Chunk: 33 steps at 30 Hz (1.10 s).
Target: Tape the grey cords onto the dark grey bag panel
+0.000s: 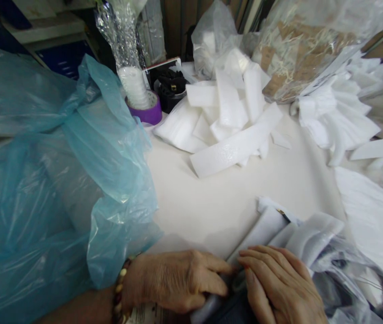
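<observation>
At the bottom middle, my left hand (178, 281), with a beaded bracelet at the wrist, has its fingers curled and closed on the near part of a strap wrapped in whitish foam sheet (262, 229). My right hand (281, 285) is closed over the same wrapped strap, fingers together and thumb tucked beneath. Dark navy material (234, 310) shows between the hands; its full shape is hidden. A small gold-coloured metal fitting (282, 214) peeks out at the strap's far end. Clear plastic and more foam (326, 229) bunch up right of my right hand.
A large blue plastic bag (120, 180) covers the left side. White foam strips (232, 150) are heaped at the back on the pale table (178, 193). Purple tape (151, 110) stands by a black item (169, 90). A clear bag (299, 58) and white sheets (336, 112) lie back right.
</observation>
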### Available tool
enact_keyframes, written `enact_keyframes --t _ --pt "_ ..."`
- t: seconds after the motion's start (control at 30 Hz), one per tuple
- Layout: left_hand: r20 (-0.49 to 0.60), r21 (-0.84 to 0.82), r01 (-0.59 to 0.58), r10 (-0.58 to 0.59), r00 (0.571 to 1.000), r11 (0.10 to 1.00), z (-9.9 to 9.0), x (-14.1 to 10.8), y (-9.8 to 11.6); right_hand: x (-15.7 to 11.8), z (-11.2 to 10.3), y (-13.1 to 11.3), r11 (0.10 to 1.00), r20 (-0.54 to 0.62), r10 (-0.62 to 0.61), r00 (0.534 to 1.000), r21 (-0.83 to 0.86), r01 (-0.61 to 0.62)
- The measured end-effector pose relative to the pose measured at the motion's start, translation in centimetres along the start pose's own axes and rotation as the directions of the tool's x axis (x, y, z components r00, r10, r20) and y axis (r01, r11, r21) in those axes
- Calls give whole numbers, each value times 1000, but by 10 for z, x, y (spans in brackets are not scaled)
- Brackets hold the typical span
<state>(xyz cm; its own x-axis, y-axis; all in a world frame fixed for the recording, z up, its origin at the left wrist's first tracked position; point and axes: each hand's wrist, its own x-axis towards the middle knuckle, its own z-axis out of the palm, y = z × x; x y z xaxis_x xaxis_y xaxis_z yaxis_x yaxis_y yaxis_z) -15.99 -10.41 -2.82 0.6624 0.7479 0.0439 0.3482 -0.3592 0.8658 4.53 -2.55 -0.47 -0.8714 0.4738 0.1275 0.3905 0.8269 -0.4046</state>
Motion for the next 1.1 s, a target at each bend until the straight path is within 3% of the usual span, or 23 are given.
enact_keyframes --t 0.2,0.33,0.43,0.6,0.73,0.8,0.87,1.03,1.1 --pt "-92 -254 -15 -8 996 967 5 1 -8 0 -3 0 996 12 15 1000 88 -16" --pt "-195 -276 -59 4 981 959 15 6 -10 1 -7 -3 991 -28 -2 1000 135 6" --pt "-277 -238 31 -98 956 971 24 9 -4 2 -10 -5 986 -39 -4 999 166 10" --pt "-375 -147 331 -362 853 932 38 22 12 2 -11 -5 984 -60 -36 998 173 46" --pt "-405 -366 422 -550 731 830 46 38 11 6 -7 -10 987 -81 -56 995 147 68" --pt "-410 -422 426 -588 697 800 46 44 8 9 -2 -15 990 -74 -16 997 142 26" --pt "-411 -403 407 -559 720 820 41 44 7 11 4 -20 991 -57 57 997 123 -50" --pt "-318 -330 292 -397 861 898 38 19 5 16 18 -22 984 16 174 985 -49 -173" --pt "-328 -274 328 -409 852 904 48 5 -4 18 23 -20 975 20 195 981 -108 -192"
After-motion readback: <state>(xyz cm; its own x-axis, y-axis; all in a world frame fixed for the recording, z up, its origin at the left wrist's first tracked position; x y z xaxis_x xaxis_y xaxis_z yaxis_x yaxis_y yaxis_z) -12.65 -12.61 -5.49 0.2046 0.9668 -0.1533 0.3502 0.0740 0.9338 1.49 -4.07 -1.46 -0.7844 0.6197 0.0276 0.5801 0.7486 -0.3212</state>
